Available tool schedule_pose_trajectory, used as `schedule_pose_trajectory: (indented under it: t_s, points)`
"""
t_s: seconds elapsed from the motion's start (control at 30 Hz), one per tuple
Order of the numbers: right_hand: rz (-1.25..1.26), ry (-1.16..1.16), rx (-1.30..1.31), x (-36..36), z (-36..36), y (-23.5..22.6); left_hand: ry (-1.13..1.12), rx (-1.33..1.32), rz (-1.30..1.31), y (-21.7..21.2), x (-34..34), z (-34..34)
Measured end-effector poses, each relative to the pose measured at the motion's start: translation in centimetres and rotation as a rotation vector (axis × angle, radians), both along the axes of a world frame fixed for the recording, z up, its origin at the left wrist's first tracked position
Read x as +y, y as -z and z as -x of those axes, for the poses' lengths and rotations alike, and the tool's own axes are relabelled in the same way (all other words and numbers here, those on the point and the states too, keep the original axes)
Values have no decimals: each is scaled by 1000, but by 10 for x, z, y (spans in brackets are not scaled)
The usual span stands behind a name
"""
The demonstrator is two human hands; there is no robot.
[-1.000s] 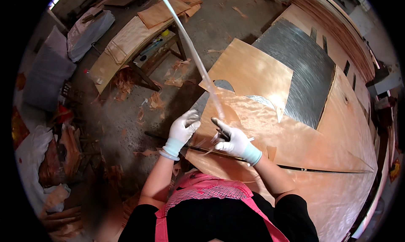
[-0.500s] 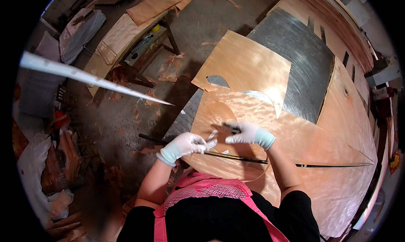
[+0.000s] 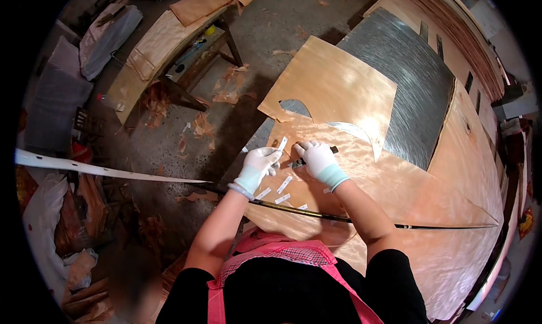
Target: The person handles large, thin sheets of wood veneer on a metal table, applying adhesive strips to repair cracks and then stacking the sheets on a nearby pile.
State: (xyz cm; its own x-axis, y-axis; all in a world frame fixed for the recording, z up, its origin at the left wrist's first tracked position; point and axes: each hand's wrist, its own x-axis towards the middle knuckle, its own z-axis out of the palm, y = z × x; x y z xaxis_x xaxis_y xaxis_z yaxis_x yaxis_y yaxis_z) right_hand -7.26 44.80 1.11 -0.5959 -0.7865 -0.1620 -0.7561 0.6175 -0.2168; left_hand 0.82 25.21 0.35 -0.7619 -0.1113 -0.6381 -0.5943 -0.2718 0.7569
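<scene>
My left hand [image 3: 261,167], in a white glove with a pale green cuff, pinches a short white perforated strip [image 3: 283,144] over the wood veneer sheet [image 3: 339,180]. Close by on the right, my gloved right hand [image 3: 318,159] is closed around a small dark hand tool [image 3: 298,163], its flat end showing beside the fingers; the grip hides its kind. Both hands are near the sheet's upper left edge. Several short white strips lie below them, among them one strip [image 3: 284,184] and another strip [image 3: 282,198]. Under my forearms runs a thin dark rod [image 3: 316,214] with gold-coloured parts.
A cut veneer piece [image 3: 333,78] with curved notches lies farther off, partly over a dark scratched sheet [image 3: 401,58]. A long white band [image 3: 107,169] stretches in from the left. Left stands a bench [image 3: 195,64] with veneer. Wood scraps [image 3: 228,87] litter the floor.
Both hands have moved up over the veneer, the left farther. White strips that were bunched at my left hand now lie spread on the sheet, with one still pinched. The white band sits lower.
</scene>
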Motion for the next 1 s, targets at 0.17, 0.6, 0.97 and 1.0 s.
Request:
schedule_pose_trajectory:
  t_s: [0.17,0.6,0.97,1.0]
  points:
    - [53,-41,132,4,-1,17,83,-72,53,23,10,34]
    - [-218,-136,49,-8,3,-6,283,-170,341,24,-1,9]
    - [-300,-196,69,-13,-4,-7,449,-136,1251,-9,-52,-7]
    - [-219,-189,24,-14,-6,-17,284,5,995,28,-63,-18]
